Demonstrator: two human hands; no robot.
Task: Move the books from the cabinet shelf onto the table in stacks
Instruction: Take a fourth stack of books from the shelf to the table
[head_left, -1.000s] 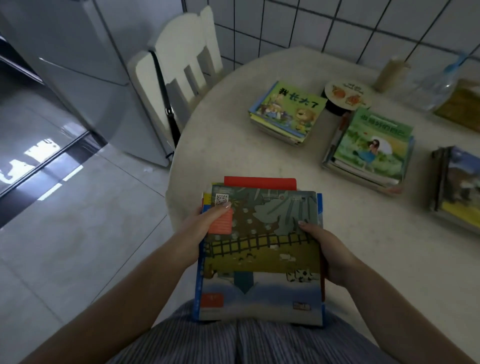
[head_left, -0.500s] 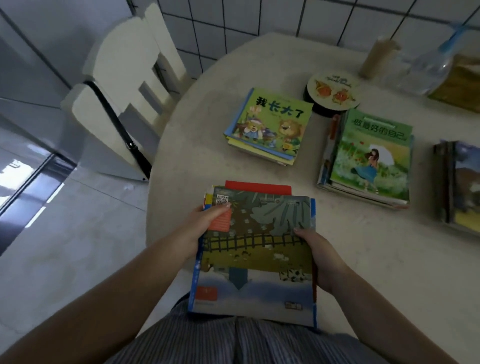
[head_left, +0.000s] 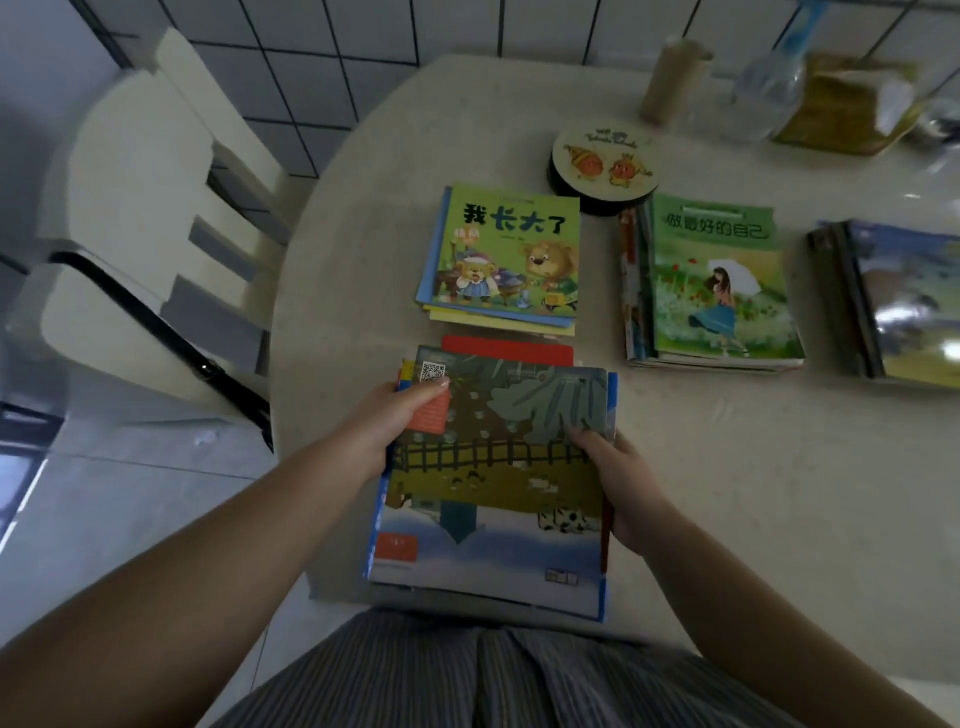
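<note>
I hold a stack of picture books (head_left: 493, 483) over the near edge of the round beige table (head_left: 753, 493). My left hand (head_left: 395, 421) grips its left side with the thumb on the top cover. My right hand (head_left: 618, 483) grips its right side. A red book sticks out at the far end of the stack. Three other stacks lie on the table: one topped by a green bear-and-lion book (head_left: 504, 254), one topped by a green book showing a girl with an umbrella (head_left: 722, 286), and a dark stack (head_left: 893, 306) at the right edge.
A cream chair (head_left: 150, 223) with a black strap stands left of the table. A round tin (head_left: 602, 163), a paper roll (head_left: 670, 83), a plastic bottle (head_left: 763, 93) and a yellow bag (head_left: 852, 109) sit at the table's far side by the tiled wall.
I have come closer to the table with the held stack; its far end is now just short of the bear-and-lion stack. Both hands keep the same grip.
</note>
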